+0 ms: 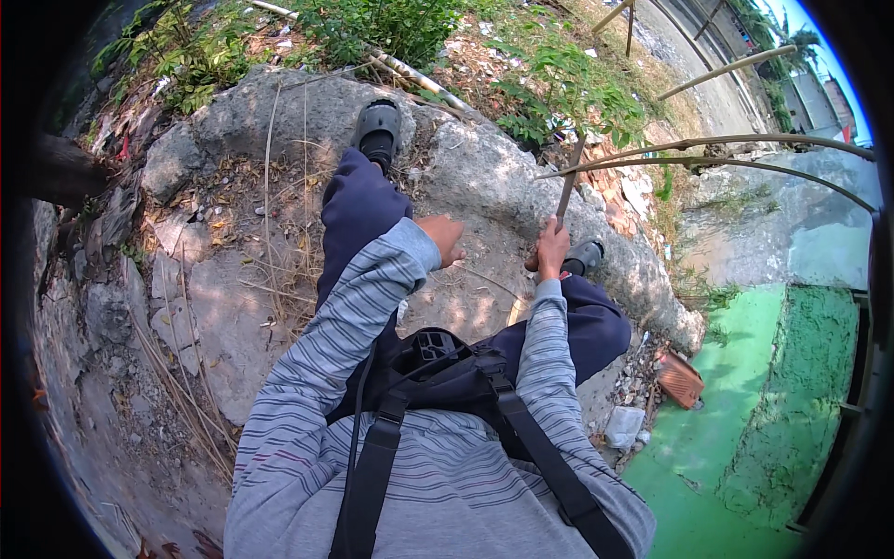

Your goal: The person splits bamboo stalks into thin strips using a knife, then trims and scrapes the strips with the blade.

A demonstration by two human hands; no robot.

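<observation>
My right hand [551, 244] is wrapped around the lower end of a long knife [570, 184]. Its narrow grey-brown blade points up and away from me, in front of a pale rock ledge. To the left, my left hand [441, 238] hovers over the ground between my knees, fingers slightly bent and apart, with nothing plainly in it. A thin twig [489, 279] runs just below that hand; whether the two touch I cannot tell. A short pale piece of wood [515, 311] lies near my right forearm.
Rough rock [507, 177] curves around my feet, with a dark shoe [378, 123] on it. Leafy plants [568, 88] grow beyond. Bent poles [726, 149] reach in from the right. Dry stalks [172, 373] lie left. A green wall [717, 410] and a broken brick [679, 379] are at right.
</observation>
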